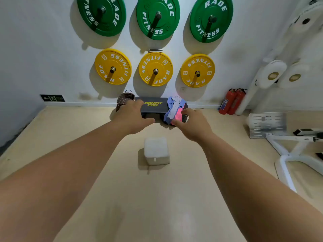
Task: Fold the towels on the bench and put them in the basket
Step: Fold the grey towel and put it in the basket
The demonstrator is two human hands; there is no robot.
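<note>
Against the wall [52,58], towels [172,109] are heaped on the surface's [153,100] right end, the basket [125,99] at its left. Left hand [135,117] and right hand [194,124] are held out, each grip released, nothing grasped.

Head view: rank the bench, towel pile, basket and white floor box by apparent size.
1. bench
2. white box and towel pile: about alike, and the box is nearer the camera, so they are left unranked
3. basket, partly hidden behind the left hand
</note>
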